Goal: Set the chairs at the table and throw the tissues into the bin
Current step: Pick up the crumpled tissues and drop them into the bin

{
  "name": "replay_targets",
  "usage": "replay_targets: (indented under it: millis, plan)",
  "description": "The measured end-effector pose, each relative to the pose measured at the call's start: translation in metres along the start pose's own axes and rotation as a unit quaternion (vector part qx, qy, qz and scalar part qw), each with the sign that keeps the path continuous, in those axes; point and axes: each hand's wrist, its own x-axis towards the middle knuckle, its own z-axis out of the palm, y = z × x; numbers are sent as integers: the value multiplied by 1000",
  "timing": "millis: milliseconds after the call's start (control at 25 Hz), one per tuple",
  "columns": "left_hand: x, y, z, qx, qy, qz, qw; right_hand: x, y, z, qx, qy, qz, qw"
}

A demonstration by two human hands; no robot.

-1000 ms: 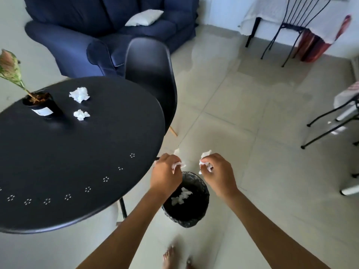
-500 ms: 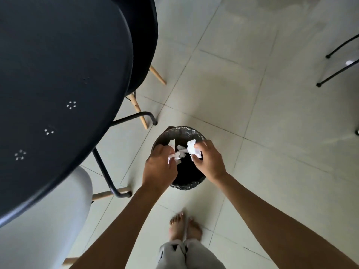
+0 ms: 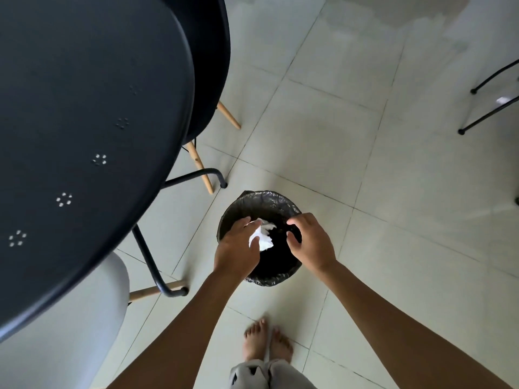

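Note:
A small round bin lined with a black bag (image 3: 264, 195) stands on the tiled floor by the table's leg. Both my hands hover over its mouth. My left hand (image 3: 236, 251) has thumb and fingers spread, and a crumpled white tissue (image 3: 264, 237) sits just off its fingertips inside the bin's rim. My right hand (image 3: 311, 242) is empty, with its fingers loosely curled and apart. A black chair (image 3: 207, 51) is pushed in at the round black table (image 3: 84, 108). A white chair (image 3: 70, 318) stands at the table's near edge.
The table's black metal leg (image 3: 151, 265) and the chairs' wooden legs (image 3: 199, 164) reach out left of the bin. Thin black legs of other furniture (image 3: 488, 113) stand at the right edge. My bare feet (image 3: 266, 346) are just behind the bin.
Both hands pinched tissues over the bin half a second ago. Now the right hand is empty and the left hand's fingers have opened. My view has tilted down from the tabletop.

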Motion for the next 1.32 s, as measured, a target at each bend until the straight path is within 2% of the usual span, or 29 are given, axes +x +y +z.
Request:
replay_targets:
  millis: [240,440,640,760,840,1040,1160,1320]
  plan:
    - [-39,56,-72,42,-16,-6,999,-6,-54,-98,-2,19,0,1000]
    - [-69,117,-162,69,49,3,996,17,-129,-188,-2,31,-72,997]
    - [-89,111,-267,53,132,-40,989,64,-224,-230,-8,-1,-146,989]
    - [-96,74,-325,51,183,-83,978,96,-281,-228,-20,-46,-192,980]
    - [-97,43,-357,50,204,-116,971,117,-317,-220,-32,-104,-214,971]
    - [-77,-40,-428,66,189,-209,957,185,-411,-176,-82,-230,-232,942]
    - [-50,-77,-458,77,158,-240,955,232,-462,-147,-129,-250,-244,928]
    - [-5,-116,-482,89,116,-233,961,291,-524,-103,-209,-242,-288,903]
